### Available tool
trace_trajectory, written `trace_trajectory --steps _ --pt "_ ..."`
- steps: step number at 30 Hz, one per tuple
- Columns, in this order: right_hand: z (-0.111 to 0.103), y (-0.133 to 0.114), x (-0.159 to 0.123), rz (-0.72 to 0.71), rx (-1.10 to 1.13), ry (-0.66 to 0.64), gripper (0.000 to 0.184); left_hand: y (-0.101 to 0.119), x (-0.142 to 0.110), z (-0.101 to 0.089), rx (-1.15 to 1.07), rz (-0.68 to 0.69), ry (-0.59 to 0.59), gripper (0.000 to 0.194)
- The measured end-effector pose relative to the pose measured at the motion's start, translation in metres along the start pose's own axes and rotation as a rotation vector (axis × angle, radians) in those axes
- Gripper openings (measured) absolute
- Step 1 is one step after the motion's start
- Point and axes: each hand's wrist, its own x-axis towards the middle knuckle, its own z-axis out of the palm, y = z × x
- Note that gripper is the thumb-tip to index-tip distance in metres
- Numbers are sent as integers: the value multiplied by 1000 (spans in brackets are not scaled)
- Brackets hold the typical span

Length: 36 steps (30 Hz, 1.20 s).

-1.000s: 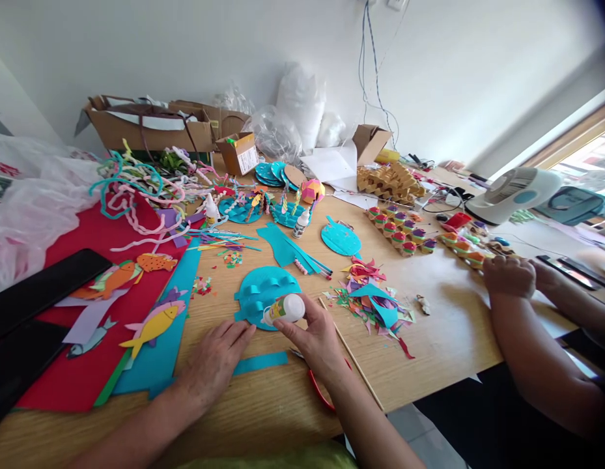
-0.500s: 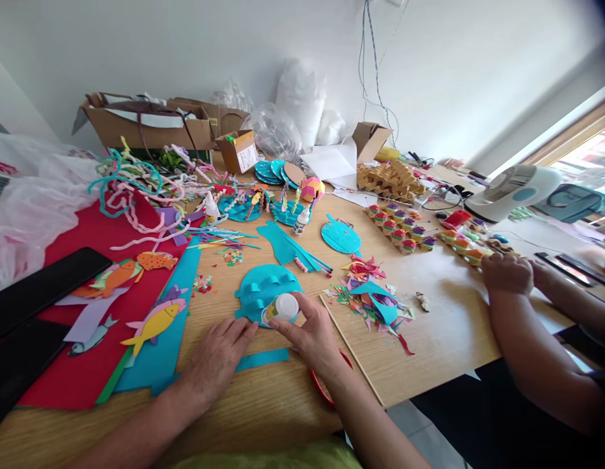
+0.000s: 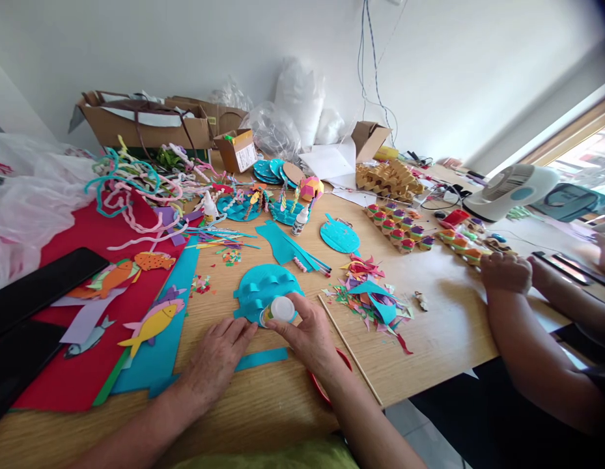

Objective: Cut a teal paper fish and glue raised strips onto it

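Observation:
In my right hand (image 3: 309,332) is a small white glue bottle (image 3: 282,309), gripped between thumb and fingers. It is turned bottom up, and its tip is hidden near the lower edge of a blue paper disc (image 3: 270,277). Raised strips of blue paper curve in rows across that disc. My left hand (image 3: 221,348) lies flat with fingers stretched out, its fingertips at the disc's lower left edge. Between my hands a loose blue paper strip (image 3: 263,359) rests on the table. Red-handled scissors (image 3: 319,388) are partly covered by my right forearm.
A thin wooden stick (image 3: 351,352) and a heap of paper scraps (image 3: 373,296) lie to the right. Paper fish (image 3: 153,326) rest on coloured sheets at left. Another glue bottle (image 3: 300,221) stands farther back. Another person's hands (image 3: 506,272) rest by painted egg cartons (image 3: 461,246).
The glue bottle has shifted very slightly left and down along the disc's lower edge, still in my right hand. My left hand stays at the disc's edge.

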Motion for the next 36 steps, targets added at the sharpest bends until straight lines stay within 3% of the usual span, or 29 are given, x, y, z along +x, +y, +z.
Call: trace_trajectory --steps 9,24,33,36 --pt "0 0 1 -13 -18 -18 20 1 2 -8 -21 13 -7 44" --pt "2 -4 4 -59 -69 13 24 1 1 -5 -23 11 7 40" --pt "-3 -7 5 20 -61 -83 17 0 2 -9 -17 18 -25 42" --pt "-5 -10 2 37 -28 -16 17 0 1 -6 1 11 -18 44"
